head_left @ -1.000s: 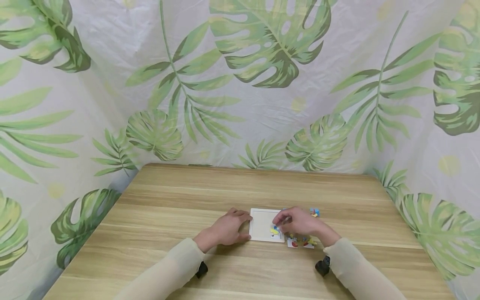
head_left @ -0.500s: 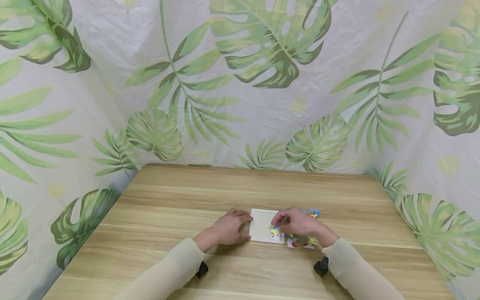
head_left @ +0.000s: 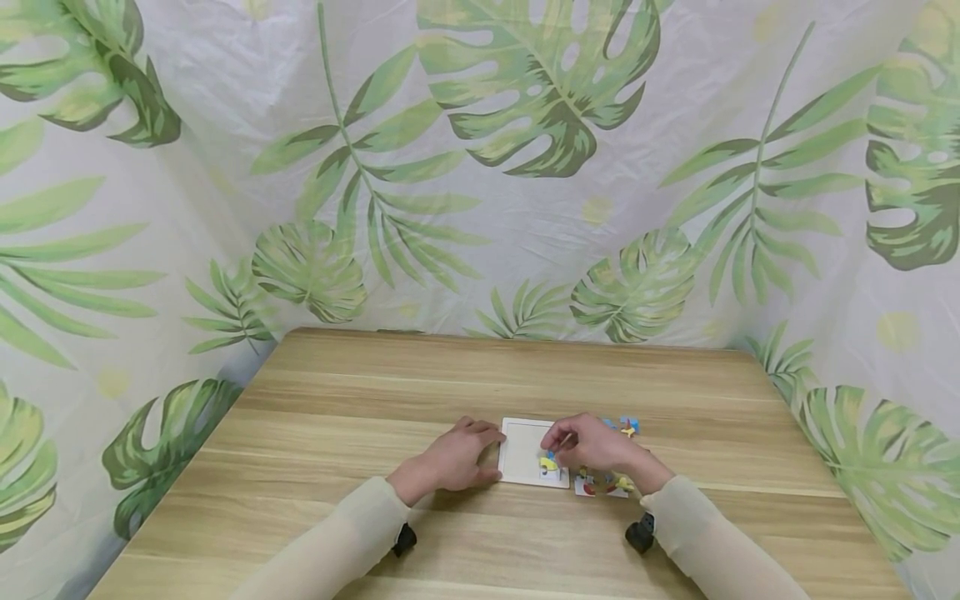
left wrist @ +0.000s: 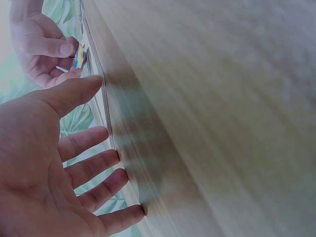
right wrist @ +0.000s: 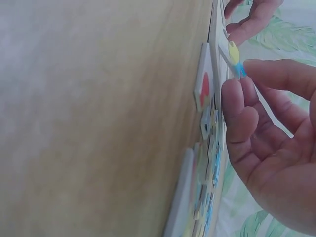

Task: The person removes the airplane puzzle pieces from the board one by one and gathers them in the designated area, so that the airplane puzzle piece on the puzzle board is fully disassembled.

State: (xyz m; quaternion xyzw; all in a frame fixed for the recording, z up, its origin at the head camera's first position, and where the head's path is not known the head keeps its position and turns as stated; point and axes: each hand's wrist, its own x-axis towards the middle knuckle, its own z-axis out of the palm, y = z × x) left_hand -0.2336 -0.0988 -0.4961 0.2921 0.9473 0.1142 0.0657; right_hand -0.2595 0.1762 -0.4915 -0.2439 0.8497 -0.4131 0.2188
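A white puzzle tray (head_left: 521, 457) with a raised rim lies on the table. My left hand (head_left: 459, 455) rests beside its left edge, fingers spread and fairly straight; in the left wrist view the fingertips (left wrist: 114, 155) touch down along that edge. Over the tray's right part, my right hand (head_left: 594, 443) pinches a jigsaw piece (head_left: 549, 465) printed yellow and blue on white. In the right wrist view the thumb meets the blue end of that jigsaw piece (right wrist: 234, 53), which is tilted at the tray's lower right corner.
Loose jigsaw pieces lie right of the tray: a red-and-white one (head_left: 585, 487), a yellow-and-red one (head_left: 619, 485) and a blue one (head_left: 629, 427) farther back. Others are partly hidden beneath my right hand. The wooden table (head_left: 360, 400) meets a leaf-print cloth behind.
My right hand has shifted very slightly left, and the jigsaw piece in its fingers has turned and tilted a little. My left hand has stayed at the tray's edge.
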